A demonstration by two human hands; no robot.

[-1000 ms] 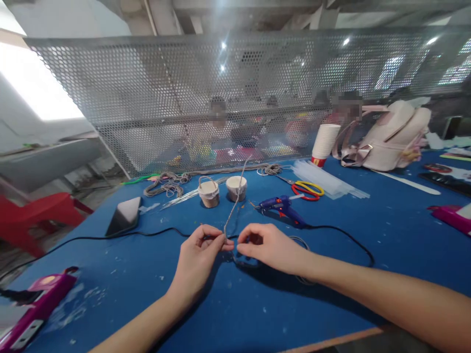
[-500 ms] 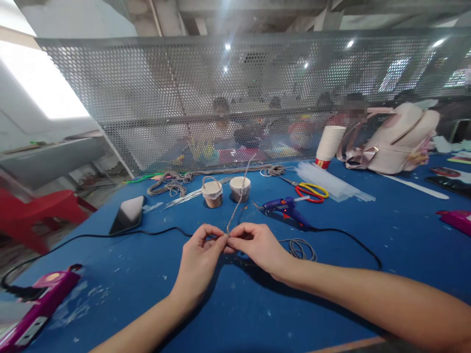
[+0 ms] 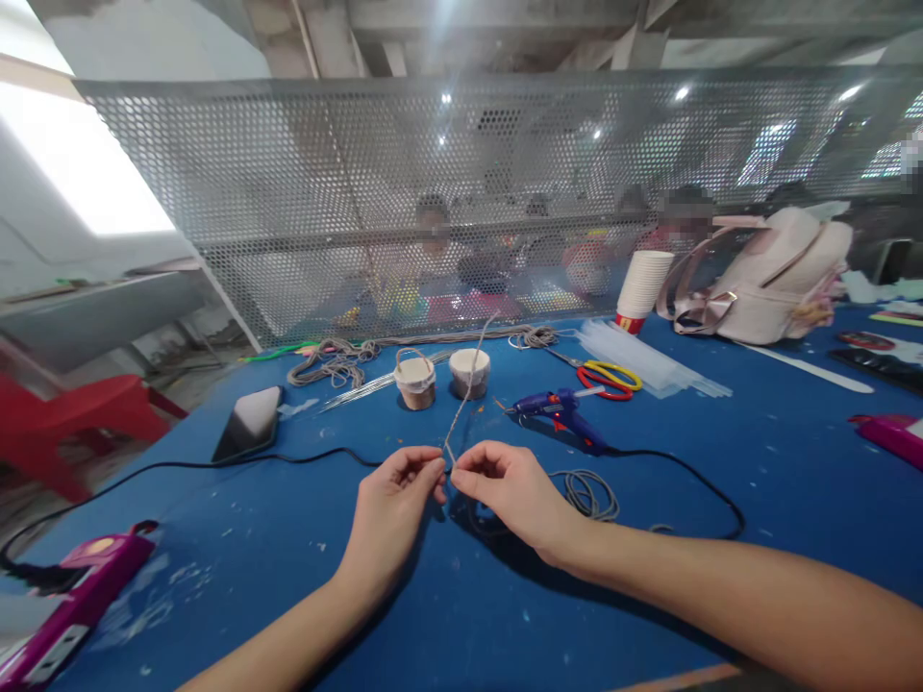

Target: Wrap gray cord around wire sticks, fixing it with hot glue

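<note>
A thin grey cord (image 3: 462,411) rises from between my hands, its twisted free end pointing up and away past the cups. My left hand (image 3: 399,495) pinches it between thumb and forefinger. Just to the right, my right hand (image 3: 511,488) pinches another part of the cord, a small gap from the left fingertips. Beyond them stand two small cord-wrapped cups with white rims: a left cup with a looped handle (image 3: 415,382) and a right cup (image 3: 469,373), partly crossed by the cord. Beside my right hand lies a loose coil of grey cord (image 3: 589,494).
A blue glue gun (image 3: 559,411) lies at right, its black cable trailing. Scissors (image 3: 610,377), clear glue sticks (image 3: 649,360), stacked paper cups (image 3: 644,288) and a backpack (image 3: 771,274) stand behind. At left are a phone (image 3: 248,423) and a purple power strip (image 3: 90,596). A perforated screen (image 3: 288,192) borders the table.
My fingertips have moved slightly apart, showing the cord split into two strands between them. The raised cord end has shifted a little left and down.
</note>
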